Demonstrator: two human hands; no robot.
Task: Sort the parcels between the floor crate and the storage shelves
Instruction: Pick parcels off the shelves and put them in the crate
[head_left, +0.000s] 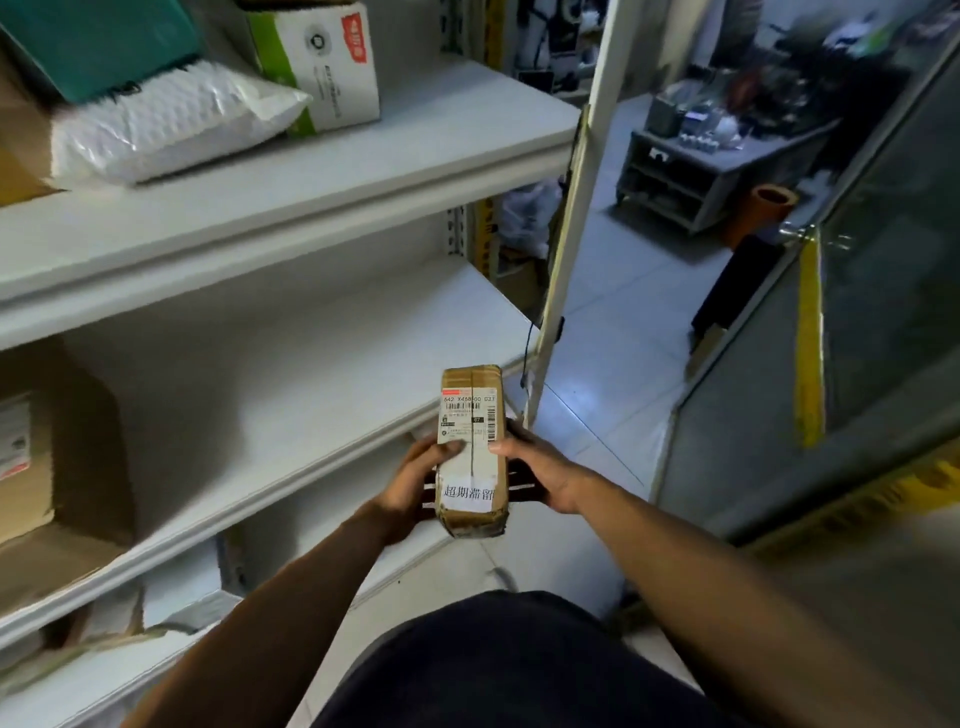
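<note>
Storage shelves (291, 171), white, several tiers, standing left of and above the grip; the middle tier's front edge runs just behind the held parcel.

Glass door (883, 322) with a yellow strip, right of the grip, well apart.

Grey cart (691, 176) carrying small items, far beyond the grip on the tiled floor (613, 374).

Brown carton (31, 467), on the middle tier, far left of the grip.

White padded mailer (156, 124), on the upper tier, above and left of the grip, with a teal bag (93, 47) lying on it and a white-and-green box (322, 67) just beside it.

Cardboard parcel (471, 449), long and narrow, taped, held level between both hands above the floor, in front of the middle tier's edge. Its far end, with the printed shipping label, reaches past the fingers; its near end, with a white slip of Chinese characters, sticks out toward the body.

Left hand (415, 483): grip closed round the parcel's left side, thumb across the top face.

Right hand (540, 467): grip closed round the parcel's right side, thumb on the top face opposite the left thumb.
</note>
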